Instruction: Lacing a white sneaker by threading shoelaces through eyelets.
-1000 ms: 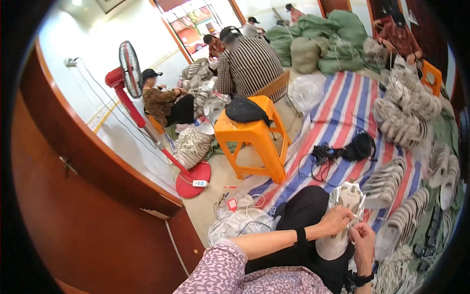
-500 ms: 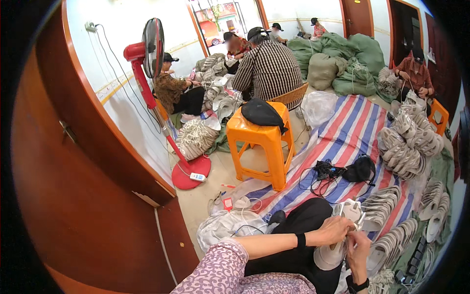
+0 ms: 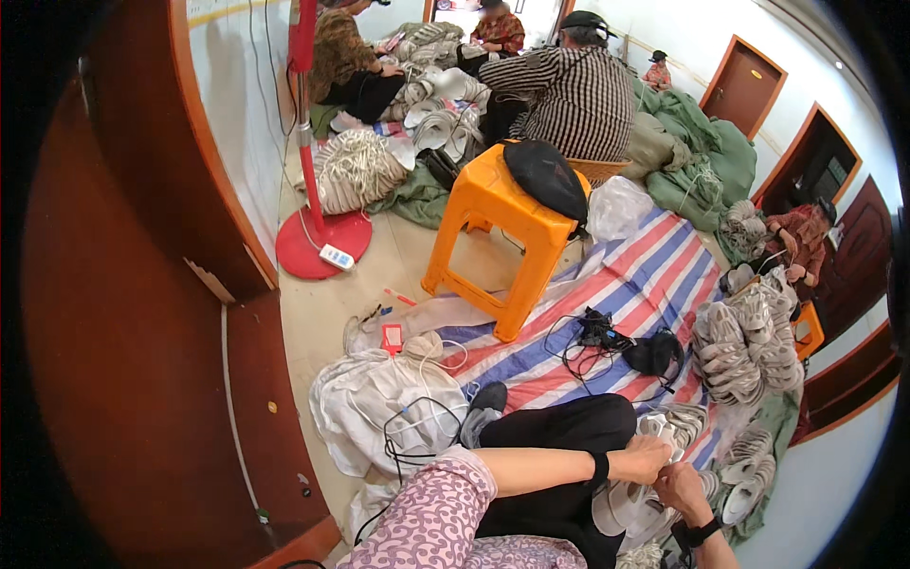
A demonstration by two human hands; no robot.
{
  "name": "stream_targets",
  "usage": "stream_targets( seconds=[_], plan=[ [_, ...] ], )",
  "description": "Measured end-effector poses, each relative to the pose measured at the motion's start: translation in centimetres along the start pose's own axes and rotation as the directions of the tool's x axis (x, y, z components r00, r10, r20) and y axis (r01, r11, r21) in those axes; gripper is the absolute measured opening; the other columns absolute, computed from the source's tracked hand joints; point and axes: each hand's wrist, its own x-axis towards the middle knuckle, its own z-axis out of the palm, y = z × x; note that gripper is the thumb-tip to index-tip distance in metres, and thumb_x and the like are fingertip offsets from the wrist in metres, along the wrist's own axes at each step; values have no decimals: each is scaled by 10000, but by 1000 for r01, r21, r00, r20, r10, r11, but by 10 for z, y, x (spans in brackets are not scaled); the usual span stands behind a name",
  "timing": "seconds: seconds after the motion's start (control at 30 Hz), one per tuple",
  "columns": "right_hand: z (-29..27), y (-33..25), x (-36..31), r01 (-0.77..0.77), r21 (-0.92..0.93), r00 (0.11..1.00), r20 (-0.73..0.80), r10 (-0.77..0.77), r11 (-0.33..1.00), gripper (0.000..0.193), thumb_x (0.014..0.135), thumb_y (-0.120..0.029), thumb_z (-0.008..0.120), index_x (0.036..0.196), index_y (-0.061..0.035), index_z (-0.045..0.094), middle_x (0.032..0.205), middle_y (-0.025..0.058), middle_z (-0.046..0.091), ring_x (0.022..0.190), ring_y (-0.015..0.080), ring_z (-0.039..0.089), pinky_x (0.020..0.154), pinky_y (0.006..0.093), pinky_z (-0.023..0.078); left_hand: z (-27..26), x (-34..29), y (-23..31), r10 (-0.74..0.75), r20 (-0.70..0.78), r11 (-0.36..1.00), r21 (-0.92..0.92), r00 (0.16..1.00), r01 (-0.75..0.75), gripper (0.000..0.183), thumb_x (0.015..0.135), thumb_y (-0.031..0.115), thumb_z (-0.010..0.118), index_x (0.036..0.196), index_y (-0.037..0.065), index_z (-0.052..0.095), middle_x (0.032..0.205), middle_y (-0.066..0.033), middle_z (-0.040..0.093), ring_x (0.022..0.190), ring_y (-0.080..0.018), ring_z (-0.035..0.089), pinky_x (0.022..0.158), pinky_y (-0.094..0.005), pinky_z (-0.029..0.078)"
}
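Observation:
My left hand is closed on a white piece that looks like a shoe upper, held over my right thigh. Close beside it, my right hand has its fingers curled inward near the piece's edge. Whatever is between those fingers is too small to make out. Below my hands hangs a broad, pale curved part, partly hidden by my wrists. Stacks of similar white pieces lie just beyond.
A striped sheet covers the floor, with black cables on it. An orange stool bears a black cap. White cloth bags sit by my left foot. Bundled pieces stand at the right. Several people work farther back.
The view has swung, so the stool, fan base and sheet sit further left. My hands stay together at the white piece, the right one turned more knuckles-up and slightly lower.

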Motion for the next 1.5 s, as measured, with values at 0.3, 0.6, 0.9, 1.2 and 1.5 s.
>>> stream_targets(
  seconds=[0.3,0.6,0.9,1.2,1.5],
  plan=[
    [-18,26,25,-786,527,600,777,191,324,251,934,-70,630,1077,135,614,869,253,713,777,350,737,683,387,638,-2,-1,-5,59,-7,998,-31,998,-60,212,728,123,695,899,-3,702,870,-230,696,863,-393,702,703,-479,550],
    [4,78,48,-901,416,411,909,-60,126,303,976,-3,569,1216,175,520,1097,335,658,1002,416,693,879,469,604,-2,-1,-7,111,34,989,-101,993,-107,213,720,102,662,891,-23,687,862,-240,693,847,-411,697,676,-499,542],
    [17,76,44,-872,446,472,875,110,201,310,933,-97,663,1168,101,614,1034,233,704,904,329,719,796,452,621,13,0,-12,161,-95,981,-92,982,-170,216,706,115,683,874,-21,684,855,-248,691,836,-419,694,652,-505,530],
    [1,-42,12,220,5,642,-753,-141,976,227,878,-83,575,1072,13,644,1370,268,496,1274,452,440,1100,527,306,-24,-11,5,-13,188,1000,22,982,9,268,580,59,763,841,27,709,793,-190,711,795,-351,722,675,-475,574],
    [-106,-55,22,303,381,751,-659,27,874,127,891,-96,655,913,28,639,906,94,651,802,168,607,714,304,478,-40,-1,-6,-65,279,830,-518,958,207,283,1012,129,493,1117,-43,692,777,-100,705,678,-142,702,625,-244,563]
  ],
)
